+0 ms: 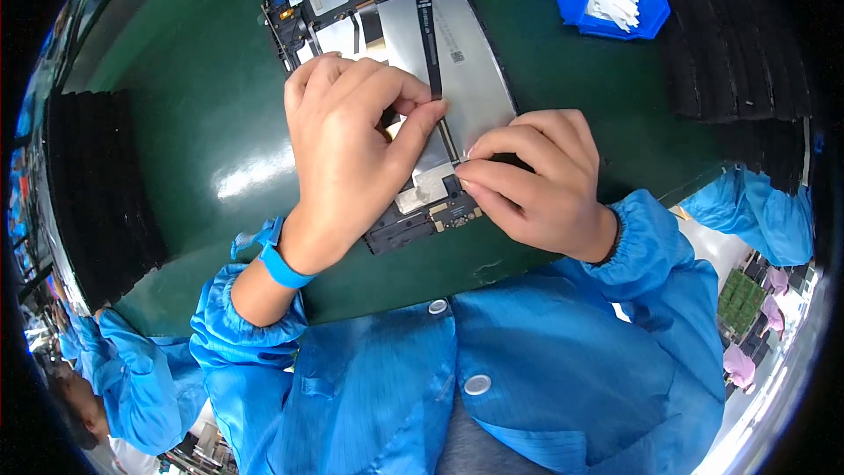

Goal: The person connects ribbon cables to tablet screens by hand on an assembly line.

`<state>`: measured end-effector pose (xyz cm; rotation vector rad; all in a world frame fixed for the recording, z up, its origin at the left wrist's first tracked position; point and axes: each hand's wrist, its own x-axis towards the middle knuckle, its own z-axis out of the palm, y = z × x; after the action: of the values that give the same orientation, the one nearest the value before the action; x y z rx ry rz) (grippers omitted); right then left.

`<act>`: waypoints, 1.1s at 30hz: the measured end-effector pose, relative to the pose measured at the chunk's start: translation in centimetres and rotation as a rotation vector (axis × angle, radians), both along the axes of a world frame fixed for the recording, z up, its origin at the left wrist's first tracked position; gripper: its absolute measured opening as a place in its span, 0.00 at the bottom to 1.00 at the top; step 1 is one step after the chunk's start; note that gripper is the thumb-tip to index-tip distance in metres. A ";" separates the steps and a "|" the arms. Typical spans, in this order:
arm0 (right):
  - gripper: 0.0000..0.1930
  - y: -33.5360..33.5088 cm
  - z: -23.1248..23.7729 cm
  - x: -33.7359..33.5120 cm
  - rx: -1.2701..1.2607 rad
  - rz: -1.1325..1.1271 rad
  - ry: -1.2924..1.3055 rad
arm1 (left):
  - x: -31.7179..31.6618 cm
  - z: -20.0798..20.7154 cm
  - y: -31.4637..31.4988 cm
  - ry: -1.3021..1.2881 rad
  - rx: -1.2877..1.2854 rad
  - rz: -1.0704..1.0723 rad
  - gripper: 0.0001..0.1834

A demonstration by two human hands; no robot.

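Note:
An opened tablet lies on the green mat with its inside facing up, silver panels and dark boards showing. A long black ribbon cable runs down its middle from the upper board to the small lower board. My left hand rests over the tablet's left half, thumb and forefinger pinched on the middle of the cable. At the cable's lower end, near the lower board, my right hand has its thumb and forefinger pressed together. The fingertips cover that end, so its seating cannot be seen.
A blue bin with white pieces in it stands at the upper right. Black ridged strips border the green work surface on both sides. Other people in blue sleeves are at the lower left and right.

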<state>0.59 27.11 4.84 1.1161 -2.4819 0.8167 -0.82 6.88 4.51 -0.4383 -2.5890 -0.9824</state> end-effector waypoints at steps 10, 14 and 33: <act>0.06 -0.5 -0.2 0.1 -0.047 -0.010 -0.039 | 0.4 0.5 -0.1 -0.009 -0.041 0.008 0.08; 0.06 -0.5 -0.2 0.1 -0.047 -0.014 -0.039 | 0.3 0.5 -0.2 -0.030 -0.022 0.004 0.07; 0.05 -0.2 -0.1 -0.2 -0.039 -0.003 -0.041 | 0.0 0.4 0.1 -0.018 -0.060 -0.001 0.07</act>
<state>0.40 26.94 4.74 1.0934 -2.4891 0.8921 -0.81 6.93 4.94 -0.4476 -2.6405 -0.9147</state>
